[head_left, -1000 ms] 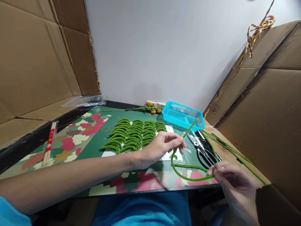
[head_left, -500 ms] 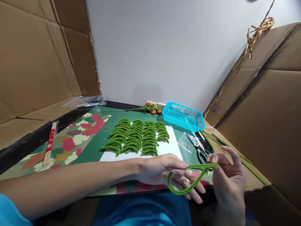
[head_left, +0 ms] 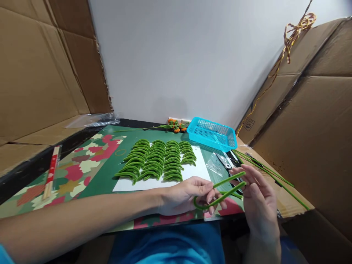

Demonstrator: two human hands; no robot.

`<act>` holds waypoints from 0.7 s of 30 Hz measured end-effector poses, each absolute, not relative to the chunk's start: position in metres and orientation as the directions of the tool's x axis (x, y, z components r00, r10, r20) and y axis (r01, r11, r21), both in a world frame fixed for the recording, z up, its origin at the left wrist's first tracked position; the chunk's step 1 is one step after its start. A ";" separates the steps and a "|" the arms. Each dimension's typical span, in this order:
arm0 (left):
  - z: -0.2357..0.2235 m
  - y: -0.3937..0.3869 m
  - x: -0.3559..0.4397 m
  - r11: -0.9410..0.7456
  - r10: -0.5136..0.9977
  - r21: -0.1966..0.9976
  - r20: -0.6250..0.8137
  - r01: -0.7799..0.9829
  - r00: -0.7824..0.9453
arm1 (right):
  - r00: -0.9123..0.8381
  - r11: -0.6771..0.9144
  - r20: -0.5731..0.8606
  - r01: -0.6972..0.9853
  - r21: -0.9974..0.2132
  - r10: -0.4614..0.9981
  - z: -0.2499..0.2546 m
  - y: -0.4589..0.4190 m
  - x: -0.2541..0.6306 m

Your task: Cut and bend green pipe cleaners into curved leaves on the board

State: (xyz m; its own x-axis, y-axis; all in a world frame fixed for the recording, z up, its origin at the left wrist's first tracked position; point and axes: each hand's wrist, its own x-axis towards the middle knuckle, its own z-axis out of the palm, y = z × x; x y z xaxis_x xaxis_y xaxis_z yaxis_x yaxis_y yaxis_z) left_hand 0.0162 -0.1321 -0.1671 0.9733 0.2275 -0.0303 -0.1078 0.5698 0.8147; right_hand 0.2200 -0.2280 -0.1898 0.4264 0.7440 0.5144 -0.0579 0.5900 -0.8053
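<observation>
A green pipe cleaner [head_left: 231, 191] is bent into a narrow loop, its two ends pointing right. My left hand [head_left: 188, 194] pinches the upper strand between thumb and fingers, and the bend curves below that thumb. Close by the two ends is my right hand [head_left: 260, 200], its thumb and fingers apart; whether a fingertip touches the ends I cannot tell. Behind my left hand, rows of short curved green pipe cleaner pieces [head_left: 151, 161] lie on a white sheet [head_left: 202, 167]. Another green strand [head_left: 235, 195] lies behind the loop, partly hidden.
Scissors [head_left: 224, 161], partly covered by my right hand, lie beside a clear plastic bag [head_left: 215, 165]. A blue basket [head_left: 211, 135] and orange flowers [head_left: 177, 125] stand at the back. Long green stems [head_left: 271, 174] rest on cardboard at right, wrapped chopsticks [head_left: 51, 172] at left.
The pipe cleaner has been folded from a wide curve into a narrow loop. My left hand has moved down, away from the sheet. The right fingers have come off the ends.
</observation>
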 end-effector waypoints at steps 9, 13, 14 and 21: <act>-0.167 -0.134 0.016 0.552 0.302 0.828 -0.089 -0.097 0.949 | 0.213 0.412 0.438 0.158 -0.898 0.873 -0.186 -0.230 0.212; -0.169 -0.134 0.016 0.549 0.309 0.831 -0.098 -0.093 0.946 | 0.235 0.401 0.443 0.206 -0.892 0.865 -0.179 -0.233 0.210; -0.170 -0.134 0.017 0.538 0.313 0.837 -0.084 -0.104 0.946 | 0.254 0.405 0.448 0.206 -0.891 0.857 -0.177 -0.232 0.209; -0.171 -0.134 0.017 0.464 0.356 0.875 -0.042 -0.138 0.934 | 0.339 0.419 0.456 0.180 -0.890 0.823 -0.178 -0.226 0.201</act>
State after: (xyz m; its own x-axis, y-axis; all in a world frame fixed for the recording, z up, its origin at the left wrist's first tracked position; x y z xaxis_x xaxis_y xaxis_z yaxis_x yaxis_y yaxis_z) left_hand 0.0172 -0.1337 -0.1713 0.9336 0.3559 -0.0420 -0.1377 0.4644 0.8749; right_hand 0.2013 -0.2264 -0.1784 0.3391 0.8226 0.4564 0.1802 0.4194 -0.8898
